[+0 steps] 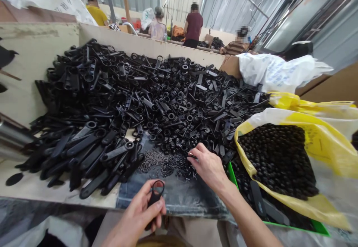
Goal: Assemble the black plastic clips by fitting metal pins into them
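Observation:
My left hand (142, 209) is closed around a black plastic handle with a ring end (156, 194), held just above the table's near edge. My right hand (207, 165) reaches forward over a small heap of tiny dark screws or pins (162, 163) on a dark cloth (179, 194). Its fingertips are pinched together at the edge of the pile of small black ring parts (173, 127); what they pinch is too small to name. A big heap of long black plastic handles (92, 127) fills the table's left side.
A yellow-and-white sack (330, 153) full of small black round pieces (279, 157) sits at the right in a green crate (321, 227). A wooden board (145, 45) walls the table's back. White bags (276, 71) lie at the right rear. Several people work at a far bench.

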### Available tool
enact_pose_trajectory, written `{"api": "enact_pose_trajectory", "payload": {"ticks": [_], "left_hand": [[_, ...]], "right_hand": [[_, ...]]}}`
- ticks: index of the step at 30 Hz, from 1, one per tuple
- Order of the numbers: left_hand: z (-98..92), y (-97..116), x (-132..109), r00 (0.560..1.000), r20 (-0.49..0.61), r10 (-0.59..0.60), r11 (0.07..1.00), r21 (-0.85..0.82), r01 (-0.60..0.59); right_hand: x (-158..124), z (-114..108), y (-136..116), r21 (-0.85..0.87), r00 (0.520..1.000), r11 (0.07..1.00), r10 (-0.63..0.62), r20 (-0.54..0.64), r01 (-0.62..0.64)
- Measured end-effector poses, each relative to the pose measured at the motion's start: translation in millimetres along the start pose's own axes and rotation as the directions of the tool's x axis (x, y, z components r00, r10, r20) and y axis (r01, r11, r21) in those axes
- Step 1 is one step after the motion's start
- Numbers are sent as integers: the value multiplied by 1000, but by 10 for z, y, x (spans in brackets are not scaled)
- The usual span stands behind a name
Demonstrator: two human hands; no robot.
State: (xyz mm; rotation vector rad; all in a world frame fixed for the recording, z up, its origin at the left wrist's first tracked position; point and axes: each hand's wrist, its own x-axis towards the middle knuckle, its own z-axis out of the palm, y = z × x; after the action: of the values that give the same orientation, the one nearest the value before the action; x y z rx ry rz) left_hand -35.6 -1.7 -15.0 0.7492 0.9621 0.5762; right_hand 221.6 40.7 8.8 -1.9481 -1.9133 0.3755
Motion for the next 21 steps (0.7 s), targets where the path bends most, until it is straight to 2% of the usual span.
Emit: {"api": "enact_pose_trajectory", "payload": {"ticks": [3,5,6,7,9,11,12,14,17,19,21], "left_hand": [[4,47,-49,999,-10,-35,995,-89,34],[5,66,-65,999,-6,-49,992,-114,48],[9,71,-66,999,-5,-50,992,-117,49],[17,73,-65,999,-5,-49,992,-114,48],[44,68,-54,1000,-14,-27,995,-101,26],[75,50,-39,1000,-20,-6,998,-69,4],[88,37,-31,1000,-16,-2,999,-45,1],[105,9,-20,1000,-6,3,1000,4,-2],[116,-26,-7,1000,-12,21,999,45,-20],[128,-44,10,999,-25,39,998,52,-38],[148,-60,38,997,-47,55,998,46,-53]], "right_hand": [[30,-28,45,51,1000,999,-16,11,16],[-28,-57,48,212,1000,977,13,18,-16],[-87,-60,29,341,997,938,54,49,-67],[-165,-52,-7,481,988,865,103,114,-145],[-358,3,-123,687,933,639,157,323,-346],[-550,97,-267,734,850,448,135,509,-511],[-629,149,-335,735,817,379,119,564,-563],[-736,242,-445,737,786,292,109,608,-610],[-801,343,-536,751,796,268,152,586,-603],[-825,397,-562,776,838,315,193,511,-546],[-859,448,-570,805,898,398,218,383,-440]]}}
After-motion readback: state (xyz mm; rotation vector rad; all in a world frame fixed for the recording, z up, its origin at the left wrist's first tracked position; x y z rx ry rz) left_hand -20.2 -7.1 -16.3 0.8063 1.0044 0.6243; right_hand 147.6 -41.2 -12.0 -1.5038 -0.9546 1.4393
